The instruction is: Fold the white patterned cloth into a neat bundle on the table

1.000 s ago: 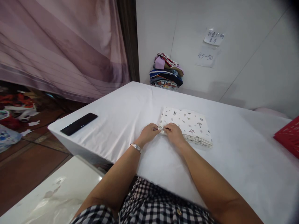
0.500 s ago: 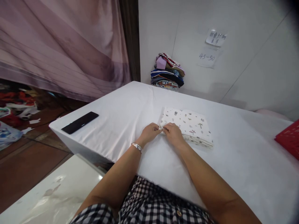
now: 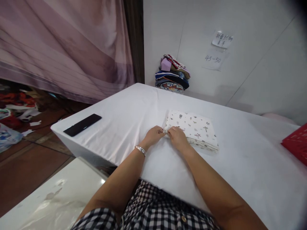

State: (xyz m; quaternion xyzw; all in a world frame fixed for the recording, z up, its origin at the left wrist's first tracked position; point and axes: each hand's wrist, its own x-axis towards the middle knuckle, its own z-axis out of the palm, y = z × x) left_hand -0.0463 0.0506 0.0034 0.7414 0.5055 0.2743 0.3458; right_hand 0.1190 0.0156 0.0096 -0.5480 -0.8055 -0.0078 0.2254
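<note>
1. Folded printed cloth (image 3: 194,127) lies mid-table on the white table (image 3: 240,166);
2. Left hand (image 3: 153,134) pinches its near-left corner, fingers closed;
3. Right hand (image 3: 177,137) pinches the same corner, touching the left.

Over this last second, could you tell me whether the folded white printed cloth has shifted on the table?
No; the folded white printed cloth keeps its place relative to the black remote.

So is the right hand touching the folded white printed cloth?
Touching: in the head view the right hand pinches the near corner of the folded white printed cloth.
</note>
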